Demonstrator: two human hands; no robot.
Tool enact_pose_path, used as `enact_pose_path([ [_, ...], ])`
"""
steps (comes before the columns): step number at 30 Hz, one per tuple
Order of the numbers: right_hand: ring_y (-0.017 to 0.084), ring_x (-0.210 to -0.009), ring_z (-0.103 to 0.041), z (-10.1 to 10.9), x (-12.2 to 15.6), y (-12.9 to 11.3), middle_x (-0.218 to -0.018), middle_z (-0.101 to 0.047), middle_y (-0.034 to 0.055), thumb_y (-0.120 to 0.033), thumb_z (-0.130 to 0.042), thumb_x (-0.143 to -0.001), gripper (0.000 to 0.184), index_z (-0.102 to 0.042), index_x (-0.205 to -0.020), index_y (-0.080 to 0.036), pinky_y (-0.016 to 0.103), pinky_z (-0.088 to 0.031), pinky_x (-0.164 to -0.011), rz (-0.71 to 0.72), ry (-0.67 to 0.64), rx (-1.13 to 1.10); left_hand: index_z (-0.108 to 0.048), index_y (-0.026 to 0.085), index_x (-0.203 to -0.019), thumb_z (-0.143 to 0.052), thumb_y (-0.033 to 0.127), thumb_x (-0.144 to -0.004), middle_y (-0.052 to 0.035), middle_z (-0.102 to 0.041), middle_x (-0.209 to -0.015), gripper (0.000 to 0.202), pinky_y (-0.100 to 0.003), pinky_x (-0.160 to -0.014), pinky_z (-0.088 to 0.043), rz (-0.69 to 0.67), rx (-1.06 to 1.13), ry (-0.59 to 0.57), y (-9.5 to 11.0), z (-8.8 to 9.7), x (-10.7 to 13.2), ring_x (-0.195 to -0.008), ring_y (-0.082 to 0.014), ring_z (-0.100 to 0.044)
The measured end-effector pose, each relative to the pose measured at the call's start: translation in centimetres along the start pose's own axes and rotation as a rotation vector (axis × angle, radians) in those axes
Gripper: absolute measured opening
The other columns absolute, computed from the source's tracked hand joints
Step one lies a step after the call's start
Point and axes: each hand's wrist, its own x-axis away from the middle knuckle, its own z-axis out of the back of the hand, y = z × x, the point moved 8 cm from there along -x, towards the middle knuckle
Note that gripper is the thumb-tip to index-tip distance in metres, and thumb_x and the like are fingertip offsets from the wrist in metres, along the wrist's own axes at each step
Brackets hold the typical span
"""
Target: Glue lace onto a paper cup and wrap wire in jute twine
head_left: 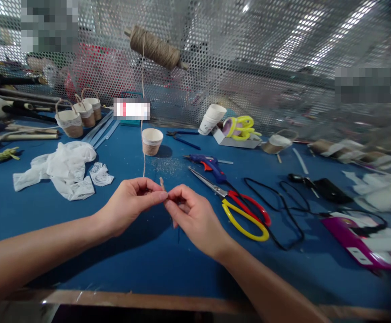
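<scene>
My left hand (133, 199) and my right hand (195, 220) meet above the blue table, both closed in a pinch on a short piece of twine (162, 183) whose tip sticks up between them. A twine strand (143, 148) runs from the spool of brown twine (155, 47) on the mesh down to my left hand. Behind the hands stands a small paper cup (152, 143) wrapped in brown cord with a white lace rim. To the right lie scissors (245, 211) with red and yellow handles and a blue glue gun (208, 166).
White lace (59, 168) lies at left, near several handled cups (70, 123). Pliers (185, 137), stacked paper cups (212, 119) and a white box (237, 140) with yellow tape stand at the back. A black cable (292, 229) and a purple power strip (350, 246) occupy the right.
</scene>
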Motion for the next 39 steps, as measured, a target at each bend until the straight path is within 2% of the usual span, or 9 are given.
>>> enact_pose_path([
  [4, 0.008, -0.050, -0.042, 0.2, 0.1, -0.7, -0.060, -0.046, -0.0034, -0.024, -0.051, -0.081, 0.011, -0.048, -0.072, -0.019, 0.021, -0.037, -0.046, 0.059, 0.021, 0.145, -0.058, 0.012, -0.062, -0.073, 0.024, -0.063, 0.0032, -0.057, -0.061, 0.019, -0.019, -0.049, -0.030, -0.023, -0.025, 0.000, 0.1, 0.2, -0.1, -0.051, -0.0042, -0.040],
  [6, 0.007, -0.051, -0.041, 0.1, 0.1, -0.7, -0.060, -0.046, -0.0033, -0.023, -0.053, -0.080, 0.012, -0.048, -0.070, -0.019, 0.020, -0.037, -0.045, 0.044, -0.020, 0.099, -0.059, 0.013, -0.062, -0.073, 0.023, -0.064, 0.0023, -0.059, -0.063, 0.018, -0.019, -0.052, -0.034, -0.051, -0.013, -0.037, 0.3, 0.2, 0.0, -0.054, -0.0052, -0.045],
  [11, 0.004, -0.042, -0.045, -1.8, 0.4, 0.1, -0.062, -0.052, -0.0041, -0.029, -0.057, -0.079, 0.014, -0.050, -0.076, -0.017, 0.017, -0.037, -0.037, -0.127, -0.323, -0.388, -0.058, 0.014, -0.065, -0.072, 0.023, -0.067, 0.0016, -0.060, -0.066, 0.017, -0.020, -0.056, -0.037, -0.056, 0.106, -0.257, 0.5, -1.0, 0.5, -0.059, -0.0068, -0.051],
  [13, 0.003, -0.039, -0.044, -2.2, 0.5, 0.2, -0.059, -0.053, -0.0051, -0.029, -0.059, -0.078, 0.014, -0.050, -0.076, -0.017, 0.015, -0.034, -0.034, -0.159, -0.362, -0.509, -0.058, 0.013, -0.064, -0.073, 0.023, -0.066, 0.0011, -0.060, -0.067, 0.018, -0.020, -0.056, -0.037, -0.033, 0.138, -0.280, 0.4, -1.1, 0.6, -0.059, -0.0071, -0.051],
  [17, 0.002, -0.037, -0.044, -2.1, 0.5, 0.4, -0.056, -0.053, -0.0064, -0.026, -0.062, -0.076, 0.015, -0.050, -0.073, -0.017, 0.013, -0.032, -0.031, -0.167, -0.321, -0.542, -0.057, 0.013, -0.064, -0.074, 0.025, -0.064, 0.0008, -0.060, -0.068, 0.020, -0.020, -0.050, -0.030, 0.030, 0.154, -0.262, -0.3, -0.9, 0.6, -0.055, -0.0059, -0.047],
  [24, 0.002, -0.039, -0.047, -1.9, 0.4, 0.6, -0.057, -0.054, -0.0056, -0.027, -0.063, -0.076, 0.016, -0.051, -0.073, -0.016, 0.013, -0.036, -0.033, -0.161, -0.295, -0.554, -0.059, 0.013, -0.068, -0.069, 0.024, -0.070, 0.0010, -0.060, -0.070, 0.015, -0.020, -0.050, -0.030, -0.027, 0.057, -0.299, 0.3, -0.8, 0.4, -0.055, -0.0053, -0.043],
  [28, 0.003, -0.039, -0.047, -1.9, 0.3, 0.8, -0.057, -0.054, -0.0056, -0.028, -0.064, -0.075, 0.017, -0.052, -0.073, -0.016, 0.014, -0.036, -0.033, -0.173, -0.299, -0.556, -0.058, 0.014, -0.066, -0.067, 0.021, -0.070, 0.0023, -0.058, -0.063, 0.013, -0.020, -0.054, -0.034, -0.096, -0.094, -0.239, 1.3, -0.4, 0.4, -0.056, -0.0067, -0.046],
  [34, 0.003, -0.038, -0.046, -2.0, 0.2, 1.0, -0.056, -0.053, -0.0063, -0.029, -0.063, -0.075, 0.018, -0.051, -0.074, -0.017, 0.014, -0.036, -0.033, -0.169, -0.291, -0.553, -0.057, 0.014, -0.066, -0.065, 0.021, -0.070, 0.0037, -0.056, -0.062, 0.011, -0.021, -0.055, -0.036, -0.127, -0.128, -0.186, 1.7, -0.4, 0.5, -0.055, -0.0067, -0.047],
  [39, 0.004, -0.040, -0.047, -1.4, 0.1, 0.6, -0.060, -0.052, -0.0057, -0.030, -0.059, -0.079, 0.016, -0.050, -0.075, -0.018, 0.017, -0.039, -0.038, -0.107, -0.218, -0.393, -0.057, 0.014, -0.064, -0.064, 0.021, -0.071, 0.0045, -0.055, -0.059, 0.012, -0.021, -0.053, -0.035, -0.108, -0.136, -0.117, 1.4, -0.1, 0.6, -0.051, -0.0057, -0.044],
])
